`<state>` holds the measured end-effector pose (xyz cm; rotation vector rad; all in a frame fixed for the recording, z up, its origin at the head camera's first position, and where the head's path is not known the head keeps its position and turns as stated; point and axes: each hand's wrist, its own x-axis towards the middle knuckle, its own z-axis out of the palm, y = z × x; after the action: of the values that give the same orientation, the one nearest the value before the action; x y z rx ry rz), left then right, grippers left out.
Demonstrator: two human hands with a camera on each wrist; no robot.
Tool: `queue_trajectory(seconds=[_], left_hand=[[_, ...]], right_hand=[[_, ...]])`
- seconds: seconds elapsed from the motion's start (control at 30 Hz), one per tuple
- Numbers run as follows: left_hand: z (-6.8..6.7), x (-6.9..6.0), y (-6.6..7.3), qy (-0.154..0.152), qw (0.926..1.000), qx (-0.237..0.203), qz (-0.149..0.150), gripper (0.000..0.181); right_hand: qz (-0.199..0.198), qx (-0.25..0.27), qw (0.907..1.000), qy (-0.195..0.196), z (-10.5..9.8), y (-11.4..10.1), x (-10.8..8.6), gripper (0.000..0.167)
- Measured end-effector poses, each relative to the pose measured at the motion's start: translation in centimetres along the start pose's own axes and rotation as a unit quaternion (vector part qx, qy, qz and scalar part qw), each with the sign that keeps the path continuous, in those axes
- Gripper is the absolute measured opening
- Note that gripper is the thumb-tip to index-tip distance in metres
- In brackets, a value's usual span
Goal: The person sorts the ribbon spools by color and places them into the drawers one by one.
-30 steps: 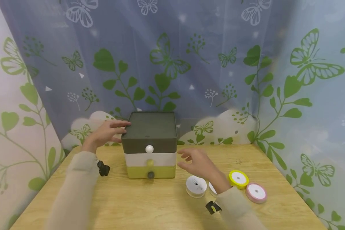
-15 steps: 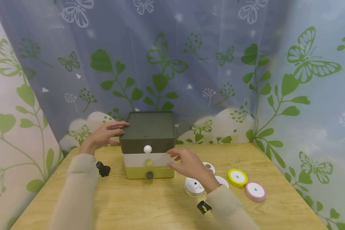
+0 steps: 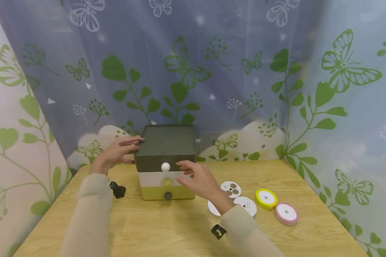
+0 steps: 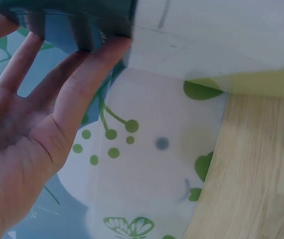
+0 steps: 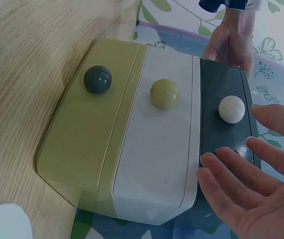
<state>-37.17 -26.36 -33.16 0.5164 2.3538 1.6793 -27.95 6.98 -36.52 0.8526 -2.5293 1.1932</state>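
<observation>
A stacked drawer box (image 3: 168, 141) stands on the table, with a dark green top tier, a white middle tier and a yellow-green bottom tier. Each tier has a round knob: the white knob (image 5: 231, 109) on top, a yellow-green knob (image 5: 164, 93) in the middle, a dark knob (image 5: 97, 79) below. My left hand (image 3: 115, 152) rests against the upper left side, its fingertips on the dark green tier (image 4: 67, 22). In front of the top tier, my right hand (image 3: 199, 179) hovers beside the white knob, fingers spread and loosely bent, holding nothing.
Right of the box lie several ribbon spools: white spools (image 3: 246, 206), a yellow spool (image 3: 266, 198) and a pink spool (image 3: 286, 213). My right forearm partly covers one white spool. A patterned curtain (image 3: 212, 107) hangs behind the wooden table (image 3: 148, 228).
My right hand has moved left from beside the box to the front of its top tier, uncovering more white spools. The left hand stays at the box's left side.
</observation>
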Motion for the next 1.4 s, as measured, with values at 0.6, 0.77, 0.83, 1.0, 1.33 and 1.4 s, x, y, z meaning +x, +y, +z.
queue_trajectory(seconds=[0.6, 0.77, 0.83, 1.0, 1.33, 1.4], left_hand=[[-0.1, -0.1, -0.4, -0.016, 0.9995, -0.027, -0.006, 0.059], [-0.2, -0.1, -0.5, -0.015, 0.9995, -0.025, -0.006, 0.059], [-0.2, -0.1, -0.6, -0.015, 0.9995, -0.025, -0.008, 0.058], [-0.1, -0.1, -0.6, -0.018, 0.9994, -0.027, -0.008, 0.058], [-0.2, -0.1, -0.6, -0.018, 0.9993, -0.031, -0.009, 0.057], [-0.2, -0.1, -0.6, -0.02, 0.9993, -0.029, -0.009, 0.057]], right_hand=[[0.042, 0.061, 0.9973, 0.004, 1.7, -0.9, 2.0, 0.038], [0.042, 0.057, 0.9974, 0.012, 2.2, -1.1, 2.4, 0.036], [0.043, 0.056, 0.9974, 0.016, 2.5, -1.1, 2.6, 0.035], [0.05, 0.058, 0.9966, 0.031, 3.0, -0.8, 2.8, 0.031], [0.053, 0.089, 0.9923, 0.069, 3.6, -0.6, 3.3, 0.023], [0.052, 0.092, 0.9917, 0.073, 3.6, -0.5, 3.3, 0.021]])
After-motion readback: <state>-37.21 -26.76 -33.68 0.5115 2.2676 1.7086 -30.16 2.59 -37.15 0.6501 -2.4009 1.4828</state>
